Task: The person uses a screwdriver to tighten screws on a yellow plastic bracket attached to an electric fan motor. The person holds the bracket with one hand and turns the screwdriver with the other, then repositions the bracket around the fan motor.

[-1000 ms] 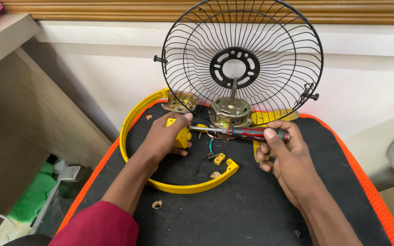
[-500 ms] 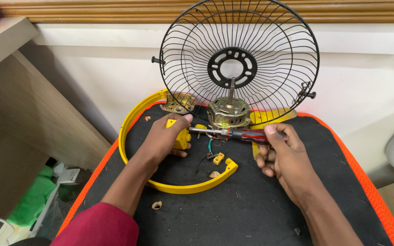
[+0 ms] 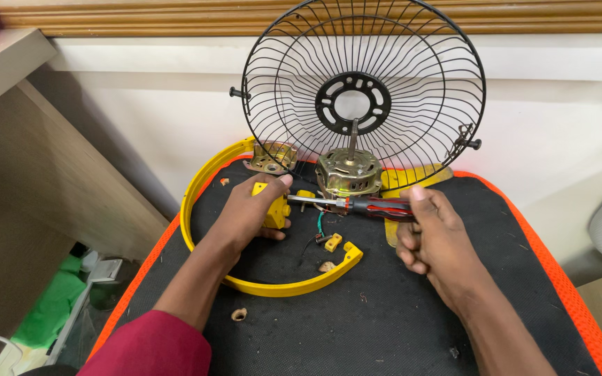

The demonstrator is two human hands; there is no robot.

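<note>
Yellow plastic block [image 3: 275,207]: small and boxy, clasped in the left hand [image 3: 249,212] just left of the motor; the fingers curl over its top and the thumb lies under it, so the hand is pressed around the block, which sits low over the mat.

Head view, right hand [image 3: 432,237]: closed around the red-and-black handled screwdriver [image 3: 357,205] — fingers wrapped on the handle, index finger laid along its top. The steel shaft runs level to the left, and its tip meets the yellow block.

Brass-coloured round metal fan motor [image 3: 348,172]: stands on the mat between the two hands, its thin shaft pointing up through the hub of the guard. A green wire and a dark wire trail down from it towards the mat.

Black round wire fan guard [image 3: 364,94]: upright behind the motor, leaning against the pale wall.

Curved yellow plastic ring piece [image 3: 245,278]: lies flat, arcing from behind the left hand round to a broken end near the middle — the left forearm crosses over it.

Small yellow plastic clip [image 3: 333,242]: loose on the mat, inside the ring's curve.

Black mat with orange edging [image 3: 398,327]: covers the work surface under everything.

Dark red sleeve [image 3: 151,348]: on the left arm, bottom edge.
</note>
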